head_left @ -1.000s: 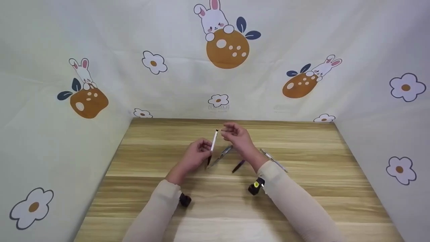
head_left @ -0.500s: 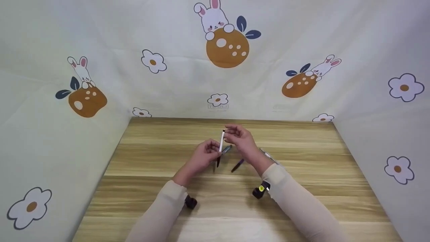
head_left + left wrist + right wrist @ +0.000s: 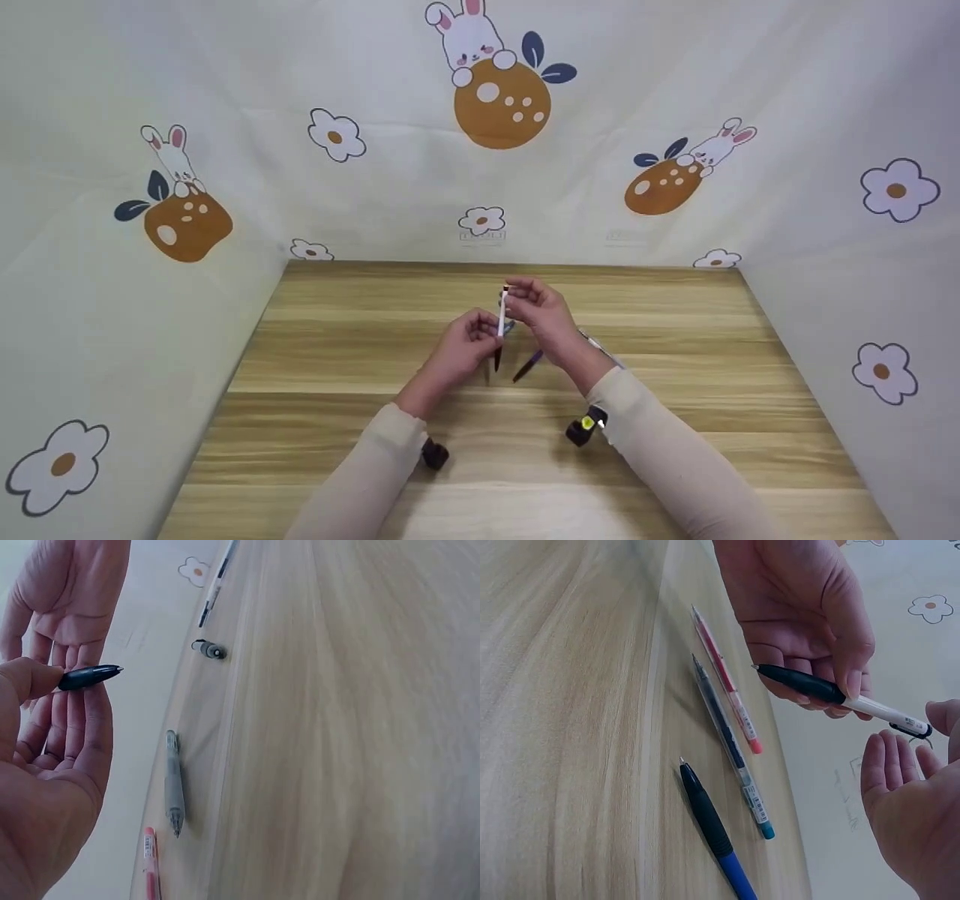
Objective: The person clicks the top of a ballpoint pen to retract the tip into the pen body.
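My left hand (image 3: pixel 466 346) pinches a white ballpoint pen (image 3: pixel 874 706) with a black grip section between thumb and fingers, at about its middle. The pen is raised over the table, its metal tip showing in the left wrist view beyond the black grip (image 3: pixel 90 677). My right hand (image 3: pixel 541 313) is at the pen's clip end, thumb on one side and fingers on the other, the thumb tip right at the black end. In the right wrist view the right hand's fingers (image 3: pixel 892 765) lie below that end.
On the wooden table (image 3: pixel 337 450) lie several pens: a blue one with a black grip (image 3: pixel 705 810), a clear one with a teal end (image 3: pixel 731 742), a pink one (image 3: pixel 724 675) and a grey one (image 3: pixel 174 780). Patterned cloth (image 3: pixel 390 180) walls the back and sides.
My left hand has carried the white pen to the right, up to my right hand. The right hand's thumb and fingers, apart from the pen one second ago, now sit around its end.
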A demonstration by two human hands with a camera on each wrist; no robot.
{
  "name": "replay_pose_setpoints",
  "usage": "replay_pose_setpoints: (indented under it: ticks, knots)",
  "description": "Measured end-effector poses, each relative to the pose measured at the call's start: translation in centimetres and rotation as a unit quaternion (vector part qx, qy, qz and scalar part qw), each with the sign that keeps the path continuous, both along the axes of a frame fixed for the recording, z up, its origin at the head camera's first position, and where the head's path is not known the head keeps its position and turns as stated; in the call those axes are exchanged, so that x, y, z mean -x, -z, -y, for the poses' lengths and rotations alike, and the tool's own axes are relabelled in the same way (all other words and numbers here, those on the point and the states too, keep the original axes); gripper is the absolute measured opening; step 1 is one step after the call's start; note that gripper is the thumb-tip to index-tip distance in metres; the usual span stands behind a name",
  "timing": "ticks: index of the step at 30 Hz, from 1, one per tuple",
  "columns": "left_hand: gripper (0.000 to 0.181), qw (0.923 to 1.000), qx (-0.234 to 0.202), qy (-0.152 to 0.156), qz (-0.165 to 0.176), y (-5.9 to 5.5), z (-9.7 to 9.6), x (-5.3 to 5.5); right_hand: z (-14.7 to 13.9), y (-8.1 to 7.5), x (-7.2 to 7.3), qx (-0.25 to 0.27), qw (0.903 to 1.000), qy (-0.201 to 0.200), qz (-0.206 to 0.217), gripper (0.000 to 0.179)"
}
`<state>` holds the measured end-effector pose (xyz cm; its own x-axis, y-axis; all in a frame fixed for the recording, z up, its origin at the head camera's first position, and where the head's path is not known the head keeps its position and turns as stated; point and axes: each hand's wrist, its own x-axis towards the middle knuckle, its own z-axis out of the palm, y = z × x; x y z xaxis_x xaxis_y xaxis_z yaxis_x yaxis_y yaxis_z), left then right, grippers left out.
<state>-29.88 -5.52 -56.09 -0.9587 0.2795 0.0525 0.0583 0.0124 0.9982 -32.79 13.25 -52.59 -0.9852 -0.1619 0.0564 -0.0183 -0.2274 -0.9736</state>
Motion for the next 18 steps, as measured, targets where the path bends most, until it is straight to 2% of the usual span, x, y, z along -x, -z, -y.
replay_pose_setpoints:
  ticks: [5,13,18]
  knots:
    - [0.022,1.0000,0.000,0.002,-0.006,0.0,-0.6,-0.2,-0.1,0.0,-0.1,0.001,1.0000,0.006,-0.001,0.032]
    - [0.019,0.9993,0.008,-0.001,-0.035,0.1,-1.2,-0.3,-0.3,0.0,-0.4,-0.004,0.9999,0.012,-0.007,0.031]
    - [0.020,0.9992,0.005,-0.006,-0.039,0.2,-1.5,-0.3,-0.5,-0.1,-0.5,-0.004,0.9999,0.010,-0.006,0.031]
